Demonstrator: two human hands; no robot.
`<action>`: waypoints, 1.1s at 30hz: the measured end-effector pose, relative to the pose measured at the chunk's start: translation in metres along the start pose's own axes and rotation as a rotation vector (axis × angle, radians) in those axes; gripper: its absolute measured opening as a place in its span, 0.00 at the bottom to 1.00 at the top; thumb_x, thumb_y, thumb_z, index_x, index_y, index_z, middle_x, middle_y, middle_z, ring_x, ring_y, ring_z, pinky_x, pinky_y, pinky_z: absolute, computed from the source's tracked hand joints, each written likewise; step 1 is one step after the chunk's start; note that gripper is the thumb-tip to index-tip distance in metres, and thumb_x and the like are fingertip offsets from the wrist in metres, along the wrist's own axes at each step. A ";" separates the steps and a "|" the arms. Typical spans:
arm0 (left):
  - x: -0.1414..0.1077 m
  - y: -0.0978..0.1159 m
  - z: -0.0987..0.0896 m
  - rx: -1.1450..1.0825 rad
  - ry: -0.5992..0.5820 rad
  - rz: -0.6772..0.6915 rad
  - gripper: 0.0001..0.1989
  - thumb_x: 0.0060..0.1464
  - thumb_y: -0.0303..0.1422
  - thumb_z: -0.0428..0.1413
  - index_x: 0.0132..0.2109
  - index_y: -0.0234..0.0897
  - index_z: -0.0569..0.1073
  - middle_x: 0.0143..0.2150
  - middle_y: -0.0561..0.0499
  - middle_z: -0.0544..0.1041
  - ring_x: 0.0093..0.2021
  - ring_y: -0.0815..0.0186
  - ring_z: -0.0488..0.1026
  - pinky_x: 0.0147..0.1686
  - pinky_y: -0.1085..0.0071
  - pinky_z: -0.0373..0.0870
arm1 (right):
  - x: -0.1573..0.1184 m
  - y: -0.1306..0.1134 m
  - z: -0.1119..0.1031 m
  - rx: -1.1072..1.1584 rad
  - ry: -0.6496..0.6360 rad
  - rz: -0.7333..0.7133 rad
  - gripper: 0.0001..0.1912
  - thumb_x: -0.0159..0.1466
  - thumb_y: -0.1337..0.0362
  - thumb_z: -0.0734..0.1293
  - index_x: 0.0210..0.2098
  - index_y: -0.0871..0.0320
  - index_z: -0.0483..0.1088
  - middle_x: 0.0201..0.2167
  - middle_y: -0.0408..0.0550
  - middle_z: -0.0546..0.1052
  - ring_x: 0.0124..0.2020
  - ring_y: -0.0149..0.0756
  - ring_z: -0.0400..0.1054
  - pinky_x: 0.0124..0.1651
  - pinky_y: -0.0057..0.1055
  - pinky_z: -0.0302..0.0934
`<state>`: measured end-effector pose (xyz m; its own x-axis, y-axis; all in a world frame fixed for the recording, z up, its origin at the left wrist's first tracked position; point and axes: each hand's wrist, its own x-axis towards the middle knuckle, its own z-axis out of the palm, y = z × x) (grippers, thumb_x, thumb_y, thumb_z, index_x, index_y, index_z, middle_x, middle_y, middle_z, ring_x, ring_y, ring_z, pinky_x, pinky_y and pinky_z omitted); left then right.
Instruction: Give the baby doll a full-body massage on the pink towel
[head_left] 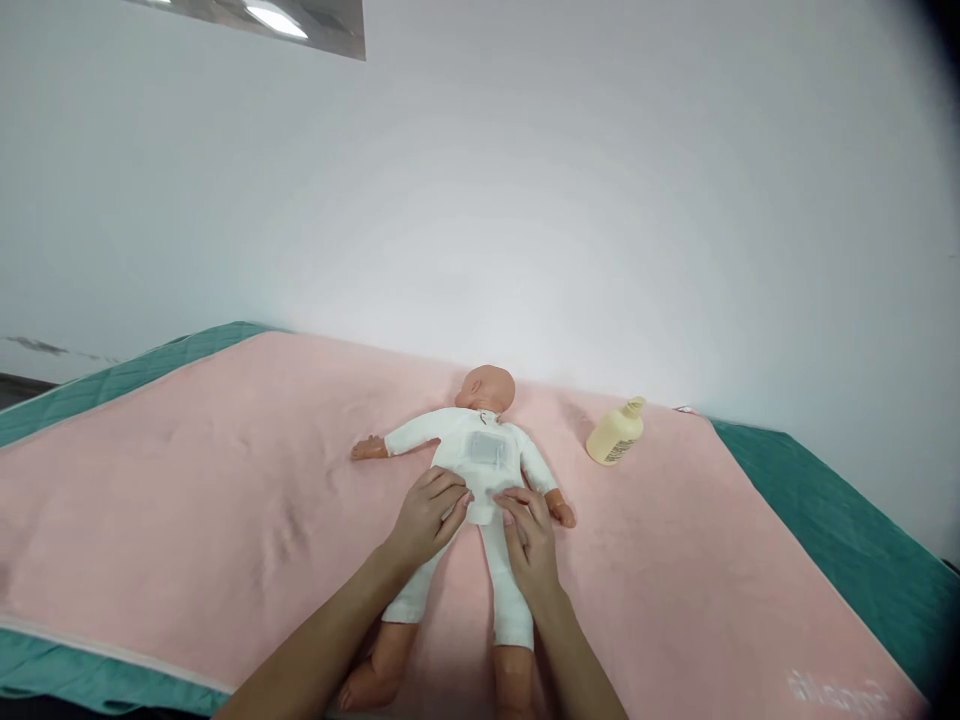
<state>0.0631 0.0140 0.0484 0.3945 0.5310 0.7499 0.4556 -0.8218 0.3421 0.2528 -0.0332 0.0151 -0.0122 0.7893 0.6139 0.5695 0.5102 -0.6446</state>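
Observation:
A baby doll in a white outfit lies face turned to the left, arms spread and legs pointing toward me. On its chest is a pale grey rectangular patch. My left hand is at the doll's lower belly, thumb and fingers pinched together at the white cloth. On the other side of the belly, my right hand has its fingers bent and drawn together at the cloth. What lies between the fingertips of each hand is too small to make out.
A pale yellow pump bottle stands to the right of the doll. Beneath both is a pink blanket over a green quilted cover. A white wall rises behind the far edge.

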 end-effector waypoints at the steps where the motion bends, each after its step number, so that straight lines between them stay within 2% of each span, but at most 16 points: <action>1: -0.001 0.000 0.000 0.002 -0.013 0.004 0.13 0.63 0.27 0.46 0.35 0.37 0.74 0.32 0.48 0.76 0.34 0.65 0.69 0.36 0.66 0.69 | -0.002 0.000 -0.001 0.009 0.001 -0.007 0.16 0.69 0.65 0.58 0.50 0.50 0.74 0.46 0.52 0.73 0.51 0.42 0.67 0.52 0.42 0.65; 11: 0.002 -0.004 0.010 0.087 -0.264 -0.014 0.14 0.64 0.30 0.46 0.30 0.37 0.70 0.28 0.50 0.72 0.33 0.63 0.67 0.35 0.66 0.67 | 0.004 -0.001 0.000 -0.019 -0.147 -0.047 0.15 0.65 0.71 0.60 0.43 0.53 0.76 0.41 0.50 0.74 0.45 0.40 0.67 0.47 0.39 0.65; 17: 0.002 -0.005 0.015 0.101 -0.320 -0.042 0.15 0.64 0.32 0.47 0.30 0.37 0.70 0.28 0.50 0.71 0.34 0.62 0.67 0.36 0.65 0.66 | 0.006 -0.001 0.002 -0.012 -0.167 -0.025 0.15 0.64 0.73 0.60 0.41 0.53 0.76 0.39 0.49 0.75 0.43 0.40 0.67 0.45 0.38 0.66; 23: 0.001 -0.005 0.011 0.065 -0.290 -0.043 0.13 0.65 0.33 0.47 0.32 0.37 0.71 0.31 0.50 0.72 0.34 0.63 0.67 0.36 0.66 0.66 | 0.005 -0.001 0.001 -0.034 -0.139 -0.052 0.15 0.66 0.70 0.59 0.43 0.52 0.76 0.40 0.50 0.74 0.44 0.41 0.67 0.46 0.39 0.66; 29: -0.001 -0.007 0.007 0.014 -0.166 -0.012 0.10 0.64 0.30 0.47 0.40 0.37 0.73 0.39 0.48 0.74 0.41 0.62 0.68 0.43 0.63 0.66 | 0.003 0.001 -0.001 -0.082 -0.130 -0.059 0.17 0.68 0.66 0.59 0.53 0.50 0.70 0.53 0.51 0.71 0.56 0.43 0.63 0.58 0.45 0.60; 33: 0.000 -0.007 0.008 0.023 -0.195 -0.040 0.10 0.64 0.31 0.47 0.41 0.37 0.73 0.41 0.48 0.74 0.44 0.61 0.68 0.46 0.62 0.65 | 0.004 0.002 0.000 -0.087 -0.159 -0.031 0.16 0.68 0.66 0.59 0.52 0.50 0.70 0.53 0.49 0.71 0.56 0.42 0.63 0.59 0.44 0.59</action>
<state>0.0662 0.0217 0.0411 0.5217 0.5951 0.6113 0.4917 -0.7953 0.3546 0.2539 -0.0290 0.0161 -0.1563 0.8212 0.5488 0.6358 0.5088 -0.5804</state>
